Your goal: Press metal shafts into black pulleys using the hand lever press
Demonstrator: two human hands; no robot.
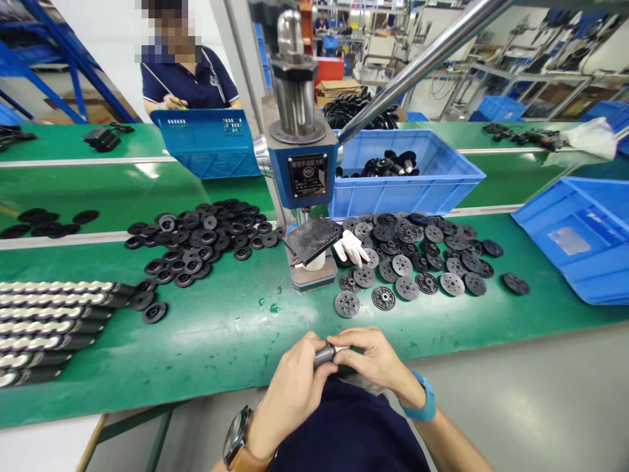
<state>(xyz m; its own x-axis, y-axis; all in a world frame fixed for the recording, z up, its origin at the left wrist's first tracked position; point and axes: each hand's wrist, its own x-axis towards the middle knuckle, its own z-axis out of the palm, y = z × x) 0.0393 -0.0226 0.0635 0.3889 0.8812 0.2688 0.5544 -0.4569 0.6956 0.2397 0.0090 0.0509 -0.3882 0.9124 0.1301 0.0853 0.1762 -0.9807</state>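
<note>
A short dark grey cylindrical part (324,355) with a pale end is held between both hands, just in front of the table's near edge. My left hand (295,383) wraps its fingers round the dark body. Thumb and fingers of my right hand (376,357) pinch the pale end; whether that end is a separate piece I cannot tell. Beyond the hands stands a blue hand press (307,174), with a black plate (313,239) tilted over its base. Black discs (348,304) lie just past my right hand. A white glove (352,249) rests among them.
Smaller black rings (196,246) are heaped left of the press. Rows of capped cylinders (54,324) lie at far left. Behind the press is a blue bin (407,193) of black parts; another bin (584,242) tilts at right. A person (194,85) sits opposite.
</note>
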